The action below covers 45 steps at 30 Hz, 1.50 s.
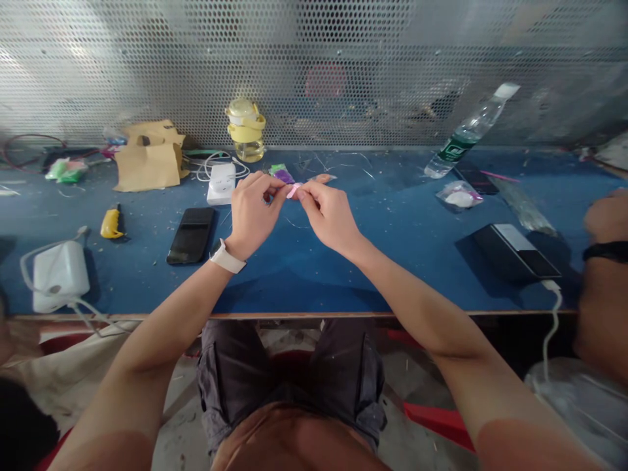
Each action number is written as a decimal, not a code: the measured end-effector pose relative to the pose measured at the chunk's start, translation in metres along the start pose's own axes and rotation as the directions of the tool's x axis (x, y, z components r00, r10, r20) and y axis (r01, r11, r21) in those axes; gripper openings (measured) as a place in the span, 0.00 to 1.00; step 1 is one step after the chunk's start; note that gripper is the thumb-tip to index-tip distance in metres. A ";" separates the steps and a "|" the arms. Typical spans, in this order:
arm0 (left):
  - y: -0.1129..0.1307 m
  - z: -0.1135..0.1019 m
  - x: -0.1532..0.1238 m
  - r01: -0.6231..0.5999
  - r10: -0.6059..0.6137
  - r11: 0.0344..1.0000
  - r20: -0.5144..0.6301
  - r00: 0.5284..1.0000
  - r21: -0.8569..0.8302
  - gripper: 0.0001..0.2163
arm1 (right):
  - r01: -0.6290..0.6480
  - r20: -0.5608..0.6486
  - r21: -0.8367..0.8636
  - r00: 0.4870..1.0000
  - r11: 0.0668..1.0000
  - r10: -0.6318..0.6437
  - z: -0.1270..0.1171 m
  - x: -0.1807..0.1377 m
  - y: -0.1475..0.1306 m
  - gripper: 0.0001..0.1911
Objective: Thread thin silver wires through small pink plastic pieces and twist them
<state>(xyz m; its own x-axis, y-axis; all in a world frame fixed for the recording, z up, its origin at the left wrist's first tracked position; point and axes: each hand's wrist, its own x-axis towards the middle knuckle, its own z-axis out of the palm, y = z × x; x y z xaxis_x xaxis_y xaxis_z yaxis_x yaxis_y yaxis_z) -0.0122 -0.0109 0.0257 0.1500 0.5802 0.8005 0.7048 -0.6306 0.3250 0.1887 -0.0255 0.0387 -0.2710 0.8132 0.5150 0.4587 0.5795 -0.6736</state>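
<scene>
Over the middle of the blue table, my left hand (256, 208) and my right hand (330, 210) meet fingertip to fingertip. Between them they pinch a small pink piece (294, 190), soft-looking, its exact kind too small to make out. Both hands are closed on it, one at each end. Just behind the fingers lies a purple and green packet (282, 173), partly covered by my left hand. A small orange-tan piece in clear wrap (324, 178) shows behind my right hand. My left wrist wears a watch with a white band (227, 258).
Left on the table (294, 275) are a black phone (191, 235), white charger (222, 183), yellow cutter (112, 222), white power bank (59, 277) and brown paper (147, 163). A yellow-lidded bottle (246, 131) stands behind. Rightward are a tilted water bottle (461, 140), black box (515, 252) and another person's arm (606, 281).
</scene>
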 end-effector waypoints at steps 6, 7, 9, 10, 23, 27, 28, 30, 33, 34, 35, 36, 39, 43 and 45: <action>-0.009 0.003 0.000 -0.114 0.113 0.993 0.025 0.993 0.043 0.14 | -0.011 -0.009 -0.003 1.000 1.000 0.011 0.003 0.000 0.005 0.16; -0.010 0.003 0.000 -0.130 0.129 0.991 0.033 0.991 0.043 0.14 | -0.013 -0.007 0.003 1.000 1.000 0.013 0.003 0.000 0.006 0.16; -0.011 0.003 0.000 -0.147 0.145 0.989 0.056 0.988 0.031 0.15 | -0.017 -0.002 0.018 1.000 1.000 0.017 0.003 0.001 0.008 0.16; -0.011 0.004 0.000 -0.147 0.145 0.989 0.072 0.987 0.019 0.15 | -0.019 -0.001 0.025 1.000 1.000 0.019 0.003 0.001 0.009 0.16; -0.003 0.015 -0.008 -0.004 0.007 0.998 0.051 0.999 -0.060 0.10 | -0.008 0.049 -0.099 0.999 0.995 0.013 -0.010 0.008 0.009 0.15; -0.006 0.018 -0.008 -0.009 0.010 1.000 0.042 0.999 -0.014 0.08 | -0.006 0.131 -0.102 0.991 0.995 0.020 -0.010 0.006 0.005 0.15; -0.005 0.017 -0.008 -0.017 0.018 1.000 0.043 0.999 -0.005 0.08 | -0.006 0.146 -0.089 0.989 0.996 0.019 -0.011 0.006 0.005 0.15; -0.003 0.015 -0.007 -0.023 0.023 1.000 0.046 0.999 0.002 0.09 | -0.010 0.152 -0.060 0.988 0.998 0.019 -0.010 0.007 0.004 0.15; 0.000 0.012 -0.005 0.001 -0.001 1.000 0.047 0.999 -0.017 0.09 | -0.011 0.115 -0.028 0.993 1.000 0.014 -0.008 0.007 0.006 0.14; 0.001 0.011 -0.005 0.012 -0.011 0.999 0.044 0.999 -0.030 0.09 | -0.006 0.107 -0.022 0.994 1.000 0.008 -0.007 0.007 0.006 0.13; 0.001 0.011 -0.005 0.022 -0.020 0.999 0.038 0.999 -0.047 0.09 | 0.002 0.106 -0.016 0.994 1.000 -0.001 -0.006 0.006 0.007 0.13; 0.000 0.011 -0.004 0.031 -0.029 0.997 0.029 0.999 -0.064 0.09 | 0.012 0.111 -0.008 0.994 1.000 -0.011 -0.005 0.006 0.008 0.13; -0.002 0.011 -0.003 0.067 -0.066 0.990 0.019 0.998 -0.122 0.08 | 0.037 0.130 0.011 0.991 0.999 -0.038 -0.004 0.004 0.010 0.15; -0.006 0.012 0.000 0.160 -0.151 0.960 0.057 0.987 -0.229 0.08 | 0.040 0.169 0.038 0.985 0.998 -0.046 -0.005 0.004 0.010 0.19; -0.007 0.011 0.001 0.183 -0.169 0.948 0.073 0.983 -0.262 0.09 | 0.009 0.196 0.097 0.980 0.995 -0.028 -0.005 0.005 0.009 0.22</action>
<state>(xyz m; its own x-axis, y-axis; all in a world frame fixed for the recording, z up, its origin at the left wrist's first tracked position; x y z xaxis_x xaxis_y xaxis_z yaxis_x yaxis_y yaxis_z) -0.0095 0.0001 0.0187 0.0787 0.7148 0.6949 0.5139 -0.6264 0.5861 0.1960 -0.0164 0.0382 -0.4441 0.7916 0.4197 0.3723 0.5891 -0.7172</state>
